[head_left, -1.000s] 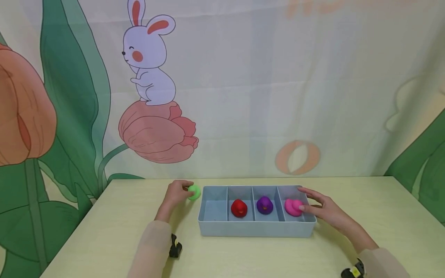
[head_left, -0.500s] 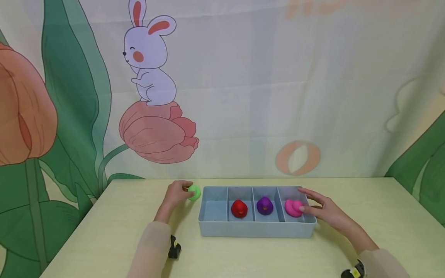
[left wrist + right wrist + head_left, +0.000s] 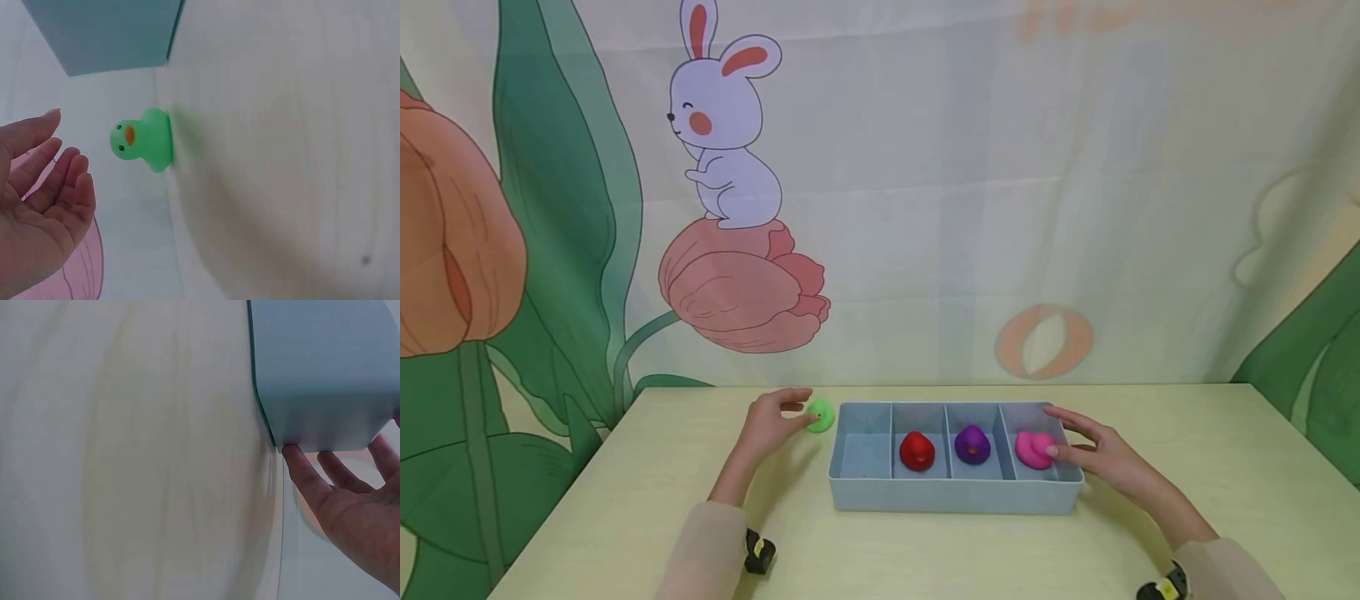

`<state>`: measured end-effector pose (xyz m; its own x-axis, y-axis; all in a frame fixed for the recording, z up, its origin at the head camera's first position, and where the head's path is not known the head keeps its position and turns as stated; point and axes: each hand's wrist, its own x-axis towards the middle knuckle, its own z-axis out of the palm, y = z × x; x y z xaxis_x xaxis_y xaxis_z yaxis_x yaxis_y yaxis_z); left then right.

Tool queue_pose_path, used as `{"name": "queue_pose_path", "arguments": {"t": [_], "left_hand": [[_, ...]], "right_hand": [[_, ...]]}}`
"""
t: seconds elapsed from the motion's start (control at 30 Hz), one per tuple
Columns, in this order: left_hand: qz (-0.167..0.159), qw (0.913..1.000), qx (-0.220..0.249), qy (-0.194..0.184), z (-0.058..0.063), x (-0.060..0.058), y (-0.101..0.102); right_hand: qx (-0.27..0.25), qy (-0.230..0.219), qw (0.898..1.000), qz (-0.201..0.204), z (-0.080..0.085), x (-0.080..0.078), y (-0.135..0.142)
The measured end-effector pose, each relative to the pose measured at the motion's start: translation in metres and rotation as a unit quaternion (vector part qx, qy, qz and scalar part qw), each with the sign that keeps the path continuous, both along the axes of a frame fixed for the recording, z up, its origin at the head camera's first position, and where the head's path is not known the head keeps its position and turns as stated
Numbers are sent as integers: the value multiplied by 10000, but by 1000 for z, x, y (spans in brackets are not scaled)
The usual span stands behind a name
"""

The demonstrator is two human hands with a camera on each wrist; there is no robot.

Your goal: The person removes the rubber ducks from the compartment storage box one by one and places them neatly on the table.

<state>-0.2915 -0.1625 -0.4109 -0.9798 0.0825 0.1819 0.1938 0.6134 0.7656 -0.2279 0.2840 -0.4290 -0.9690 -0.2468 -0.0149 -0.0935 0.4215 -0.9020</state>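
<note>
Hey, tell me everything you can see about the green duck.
The green duck is a toy with a smooth, rounded body and head, an orange beak and two dark eyes; it looks like rubber or soft plastic. It sits upright on the table, outside the box, near its left end. The left hand is beside it, but the left wrist view shows a gap between them. Only the table appears to touch it.

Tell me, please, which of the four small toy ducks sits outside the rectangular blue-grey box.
The green toy duck, on the pale table near the left hand; the red duck, purple duck and pink duck each sit inside the box.
</note>
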Motion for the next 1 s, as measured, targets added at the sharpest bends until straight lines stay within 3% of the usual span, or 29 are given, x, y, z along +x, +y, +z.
{"name": "queue_pose_path", "arguments": {"t": [0.3,0.53,0.77,1.0], "left_hand": [[-271,9966,688,359,8,29,14],[-550,9924,924,599,12,46,32],[-899,9869,1199,596,13,54,50],[-1428,9785,1402,493,10,55,64]], "right_hand": [[9,27,10000,50,0,0,0],[32,57,10000,68,2,0,0],[17,81,9999,81,3,1,0],[57,88,9999,27,2,0,-1]]}}
